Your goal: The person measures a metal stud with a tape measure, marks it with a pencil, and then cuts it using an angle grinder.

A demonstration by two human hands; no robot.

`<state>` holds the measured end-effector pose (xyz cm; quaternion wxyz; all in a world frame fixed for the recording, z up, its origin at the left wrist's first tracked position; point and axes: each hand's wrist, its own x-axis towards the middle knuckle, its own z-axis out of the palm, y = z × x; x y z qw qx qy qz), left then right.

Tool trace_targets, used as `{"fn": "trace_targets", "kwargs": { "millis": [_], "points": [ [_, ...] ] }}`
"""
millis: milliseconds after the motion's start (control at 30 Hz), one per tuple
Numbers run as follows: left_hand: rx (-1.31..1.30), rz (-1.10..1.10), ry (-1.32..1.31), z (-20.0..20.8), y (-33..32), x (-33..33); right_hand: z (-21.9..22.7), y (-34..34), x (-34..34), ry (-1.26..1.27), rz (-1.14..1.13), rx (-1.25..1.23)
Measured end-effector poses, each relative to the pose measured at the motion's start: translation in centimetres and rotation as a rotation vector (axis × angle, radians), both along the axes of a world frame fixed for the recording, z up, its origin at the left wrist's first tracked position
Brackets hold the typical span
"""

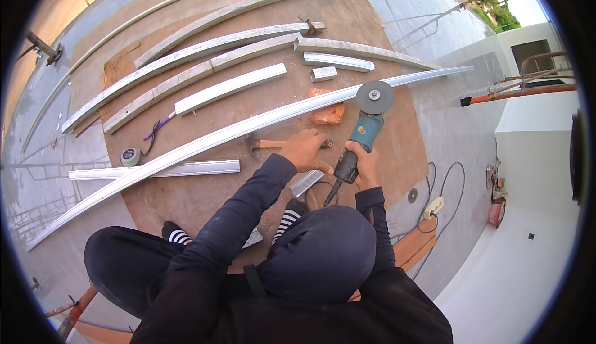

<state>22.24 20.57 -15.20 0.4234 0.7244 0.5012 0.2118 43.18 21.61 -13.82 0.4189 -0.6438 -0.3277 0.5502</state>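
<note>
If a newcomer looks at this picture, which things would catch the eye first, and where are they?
Probably first the blue-green grinder, right of centre, held in the right hand with its round disc toward the top. Next, the long white strip sweeps across from lower left to upper right. The orange brick stands out too, just left of the disc.

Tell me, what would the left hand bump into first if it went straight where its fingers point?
Probably the grinder held in the right hand, just rightward of the left hand, though the hammer lies very close too; depth is unclear.
</note>
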Motion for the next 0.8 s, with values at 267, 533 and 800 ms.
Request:
{"fn": "trace_targets", "kwargs": {
  "millis": [267,533,800],
  "points": [
    [-0.235,0.283,0.464,-6.3,1.6,-13.1,-1.0,3.2,3.6,-0.663,0.350,0.330],
    [-0.143,0.305,0.587,-6.0,0.6,-12.9,-2.1,4.6,2.8,-0.779,0.430,0.388],
    [-0.104,0.315,0.602,-6.2,0.4,-13.0,-2.4,5.5,2.2,-0.823,0.478,0.414]
  ]
}}
